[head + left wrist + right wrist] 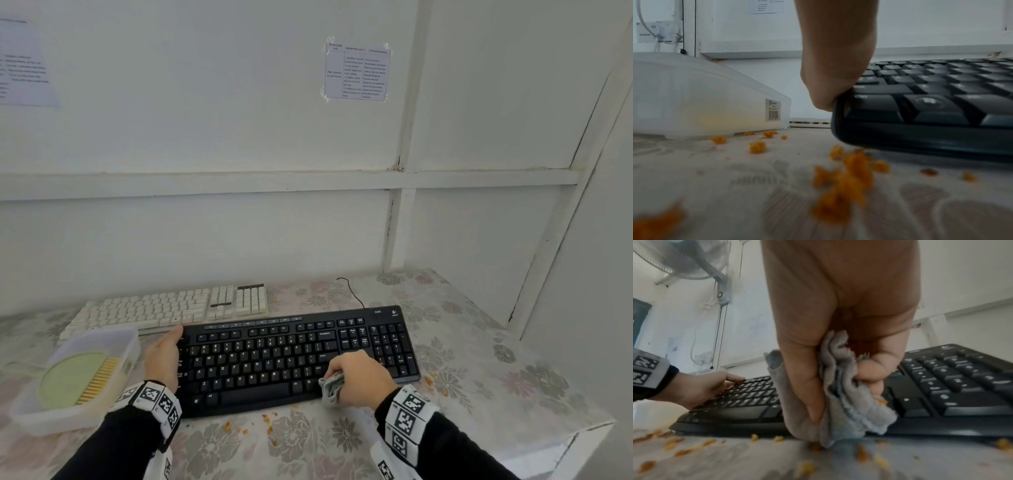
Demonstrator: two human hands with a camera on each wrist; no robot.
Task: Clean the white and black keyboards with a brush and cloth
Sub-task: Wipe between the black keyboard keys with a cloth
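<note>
Right hand bunches the grey cloth at the black keyboard's front edge — soft, best kept wadded. Left hand, fingers straight, braces that keyboard's left end — rigid, light, likely to slide.

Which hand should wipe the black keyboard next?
Probably the right hand: it already grips the grey cloth at the front edge of the black keyboard. The left hand rests on the keyboard's left end, apparently steadying it, with no tool.
</note>
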